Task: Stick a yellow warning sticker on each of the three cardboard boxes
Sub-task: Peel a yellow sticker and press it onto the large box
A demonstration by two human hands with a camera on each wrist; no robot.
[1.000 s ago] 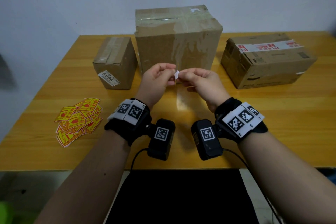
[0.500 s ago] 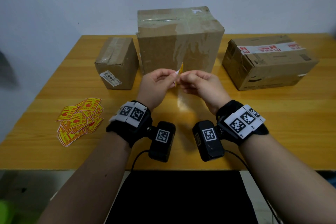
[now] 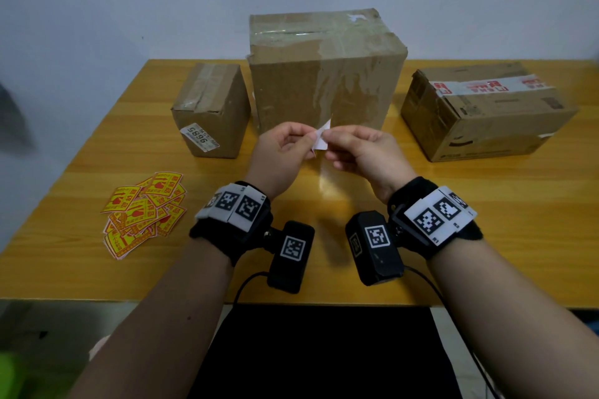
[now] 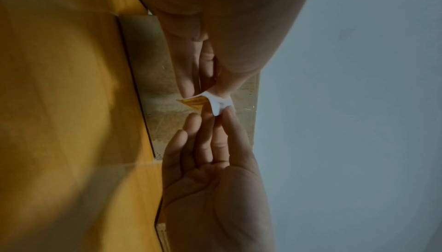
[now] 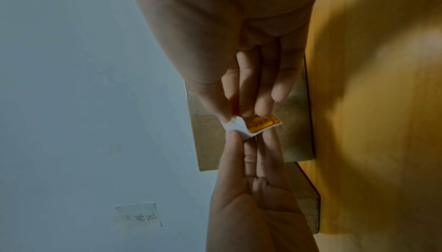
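Three cardboard boxes stand on the table: a small box (image 3: 212, 110) at left, a tall taped box (image 3: 324, 74) in the middle and a low box (image 3: 486, 113) at right. Above the table, just in front of the tall box, my left hand (image 3: 304, 141) and right hand (image 3: 334, 139) both pinch one yellow sticker (image 3: 322, 138), white side toward me. The wrist views show its white backing (image 4: 220, 104) curling off the yellow face (image 5: 261, 123). My left hand (image 4: 206, 93) and right hand (image 5: 244, 114) hold it by the fingertips.
A loose pile of yellow and red warning stickers (image 3: 146, 214) lies on the wooden table (image 3: 486, 220) at front left. A white wall stands right behind the boxes, with a small paper note (image 5: 138, 215) on it.
The sticker has turned from edge-on, showing a sliver of yellow, to showing its white backing, which now stands out more between the fingertips. Both hands stay in about the same place.
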